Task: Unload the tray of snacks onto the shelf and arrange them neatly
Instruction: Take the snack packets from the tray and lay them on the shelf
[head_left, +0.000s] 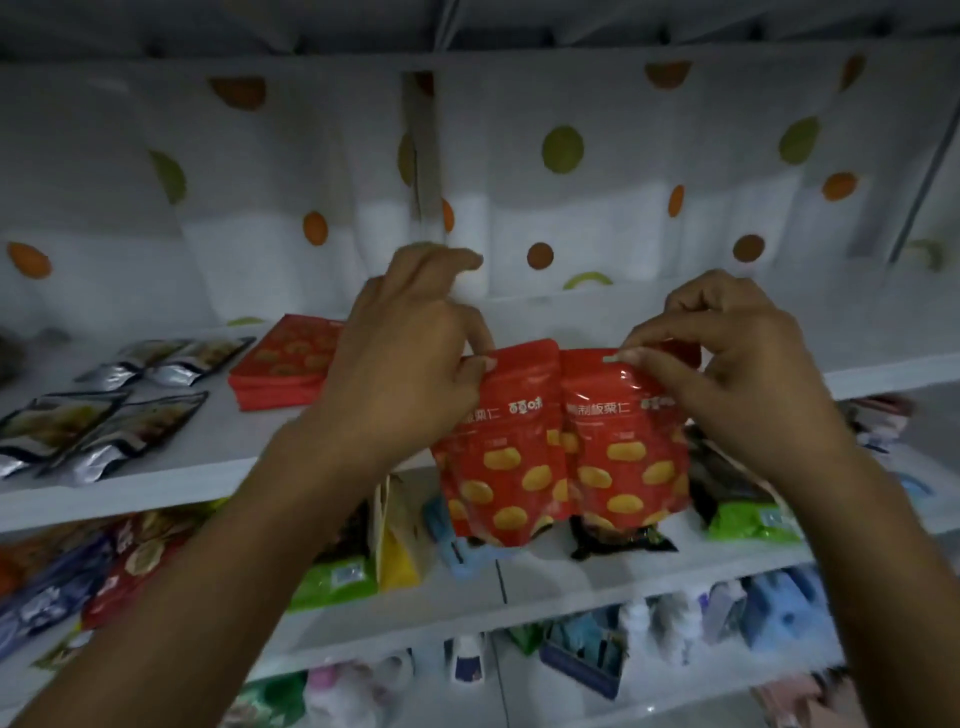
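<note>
- Head view: the left hand (410, 358) pinches the top edge of the left red pouch (501, 467) with thumb and curled fingers. The right hand (737, 374) pinches the right red pouch (626, 457) likewise.
- Both glossy, yellow-spotted pouches hang side by side before the white shelf (208, 462).
- A stack of red pouches (283, 364) and foil packets (104, 421) lie far left; the lower shelves are blurred.

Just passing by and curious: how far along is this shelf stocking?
Done: a red stack and silver packets lie on the shelf. In hand: the left hand pinches one red pouch, the right hand another pouch. Left: setting both down; the tray is out of view.
</note>
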